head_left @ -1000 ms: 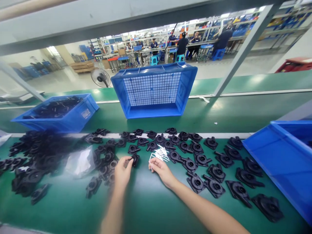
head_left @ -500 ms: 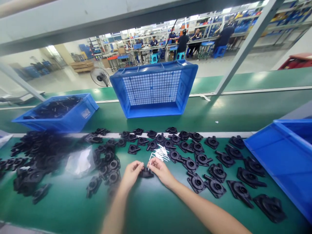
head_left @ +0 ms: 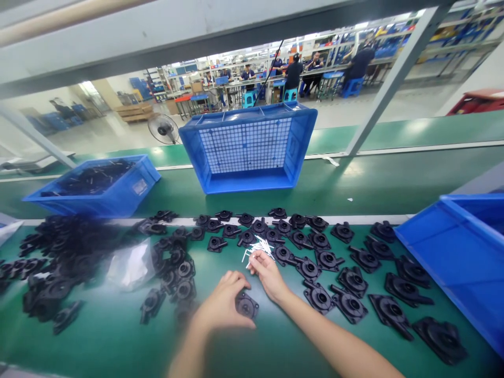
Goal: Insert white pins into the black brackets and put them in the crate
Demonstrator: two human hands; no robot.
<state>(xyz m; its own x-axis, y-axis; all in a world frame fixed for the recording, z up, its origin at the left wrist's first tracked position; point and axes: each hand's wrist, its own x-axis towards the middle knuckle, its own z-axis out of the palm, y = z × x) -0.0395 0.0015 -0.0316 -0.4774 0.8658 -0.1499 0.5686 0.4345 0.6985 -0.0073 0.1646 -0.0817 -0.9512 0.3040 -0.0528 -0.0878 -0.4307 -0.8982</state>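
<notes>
A black plastic pump-housing-like part (head_left: pixel 247 307) with a round centre lies on the green table, within the spread thumb and fingers of my left hand (head_left: pixel 224 304). That hand is open and curved around the part without a visible grip; whether a fingertip touches it I cannot tell. My right hand (head_left: pixel 265 273) is closed in a pinch on a thin white stick (head_left: pixel 248 265), to the right of the part. Just beyond the right fingers lies a loose pile of white sticks (head_left: pixel 261 244). Similar black parts (head_left: pixel 309 269) are spread to the right of my hands.
More black parts are heaped at the left (head_left: pixel 74 252), beside a clear plastic bag (head_left: pixel 132 265). A filled blue bin (head_left: pixel 129 197) stands back left, a tilted blue crate (head_left: pixel 252 185) behind the table, another blue bin (head_left: pixel 444 247) at right. Several people sit far behind.
The left hand has loosened and spread around the black part, which now lies flatter and lower right. The right hand has moved away from it, slightly right and up toward the sticks.
</notes>
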